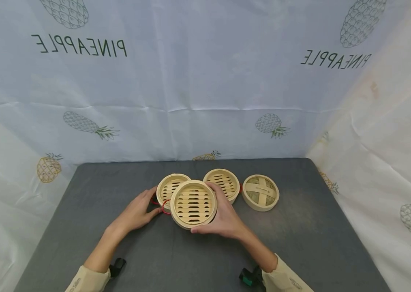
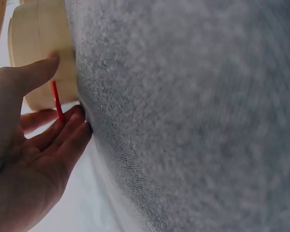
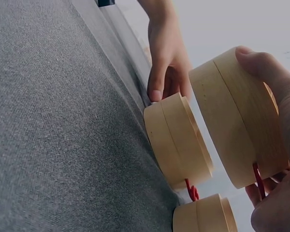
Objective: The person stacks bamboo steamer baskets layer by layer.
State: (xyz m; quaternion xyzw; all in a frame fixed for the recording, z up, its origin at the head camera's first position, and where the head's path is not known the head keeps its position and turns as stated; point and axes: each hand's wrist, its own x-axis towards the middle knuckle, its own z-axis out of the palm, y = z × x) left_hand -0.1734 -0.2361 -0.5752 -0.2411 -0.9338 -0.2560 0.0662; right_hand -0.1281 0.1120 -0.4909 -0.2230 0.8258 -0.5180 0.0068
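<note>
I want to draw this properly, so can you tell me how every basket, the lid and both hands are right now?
Front basket, lidless, lifted off the table.
Left basket, lidless, standing on the table.
Back basket, lidless, standing on the table.
Lid, strap side up.
Right hand, gripping the front basket.
Left hand, holding the left basket.

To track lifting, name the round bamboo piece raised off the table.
The slatted basket in the right hand; two other baskets and the cross-banded piece rest on the table.
</note>
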